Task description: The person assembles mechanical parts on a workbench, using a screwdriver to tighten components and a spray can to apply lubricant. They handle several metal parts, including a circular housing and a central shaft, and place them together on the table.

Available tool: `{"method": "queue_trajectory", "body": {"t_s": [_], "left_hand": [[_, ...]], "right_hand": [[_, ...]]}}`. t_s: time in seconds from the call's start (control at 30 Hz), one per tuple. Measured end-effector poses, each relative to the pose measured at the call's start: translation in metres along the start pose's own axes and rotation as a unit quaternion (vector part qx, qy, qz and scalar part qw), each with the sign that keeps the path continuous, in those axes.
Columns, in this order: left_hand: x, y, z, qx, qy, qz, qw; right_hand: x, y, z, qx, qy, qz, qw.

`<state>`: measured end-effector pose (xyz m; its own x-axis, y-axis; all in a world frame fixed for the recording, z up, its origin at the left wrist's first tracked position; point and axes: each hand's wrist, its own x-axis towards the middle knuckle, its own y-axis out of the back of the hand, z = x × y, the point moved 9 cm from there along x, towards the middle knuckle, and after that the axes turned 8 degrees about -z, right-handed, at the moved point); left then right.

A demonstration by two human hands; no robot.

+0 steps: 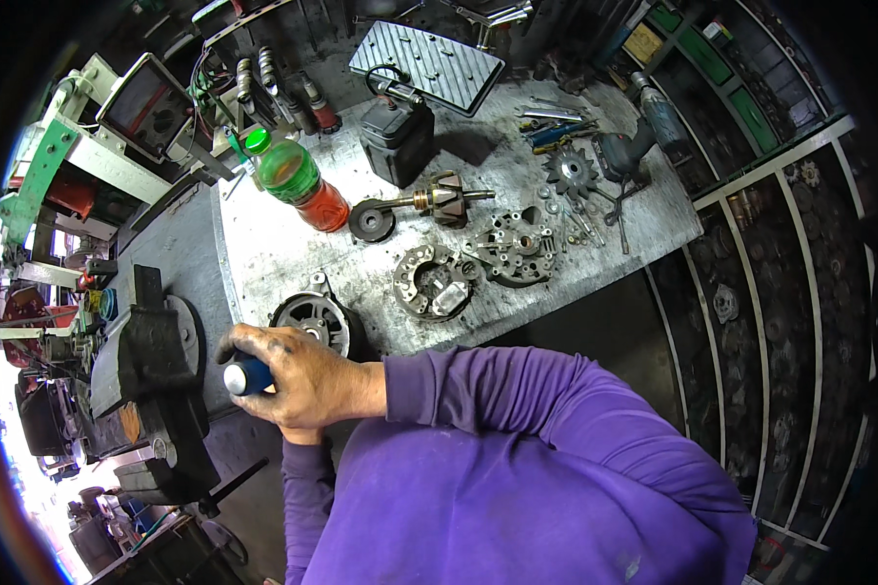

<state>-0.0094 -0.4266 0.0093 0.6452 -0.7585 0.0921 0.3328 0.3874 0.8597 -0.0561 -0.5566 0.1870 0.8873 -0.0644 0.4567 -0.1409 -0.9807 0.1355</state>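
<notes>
One wide fisheye view looks steeply down from just above the wearer, facing ahead over the metal-topped workbench (654, 224), which spreads from ten to two o'clock. The purple shirt (498, 507) fills six o'clock at very close range, its right sleeve (517, 390) entering from four o'clock. The right hand (307, 375), toward eight o'clock, sits nearer the lens than the benchtop. The bench vise (151, 351), between eight and nine, and the shelving rack (771, 168), around three, lie toward the curved margins.
</notes>
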Motion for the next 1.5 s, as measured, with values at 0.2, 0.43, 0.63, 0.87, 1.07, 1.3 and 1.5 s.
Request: {"method": "queue_trajectory", "body": {"t_s": [0.2,0.43,0.63,0.87,1.07,1.3,1.5], "left_hand": [[0.000,-0.001,0.000,0.004,0.002,-0.003,1.000],[-0.003,0.001,-0.006,0.031,0.006,-0.023,0.999],[-0.001,0.000,-0.008,0.063,0.010,-0.050,0.997],[0.014,0.013,0.002,0.128,0.025,-0.120,0.984],[0.036,0.089,0.110,0.228,-0.022,0.059,0.972],[0.136,0.037,0.229,-0.179,-0.120,-0.041,0.976],[0.223,-0.128,0.386,-0.039,-0.300,-0.202,0.932]], "right_hand": [[-0.001,0.003,0.001,0.005,-0.007,0.009,1.000],[-0.004,0.000,0.005,0.032,0.008,0.001,0.999],[-0.006,0.006,0.010,0.008,0.003,0.035,0.999],[0.013,0.027,-0.027,0.105,0.058,-0.051,0.991],[-0.047,0.181,-0.064,0.020,0.048,0.104,0.993],[-0.246,0.294,-0.021,0.020,-0.278,0.251,0.927],[-0.346,0.287,0.038,-0.072,-0.375,0.321,0.867]]}}
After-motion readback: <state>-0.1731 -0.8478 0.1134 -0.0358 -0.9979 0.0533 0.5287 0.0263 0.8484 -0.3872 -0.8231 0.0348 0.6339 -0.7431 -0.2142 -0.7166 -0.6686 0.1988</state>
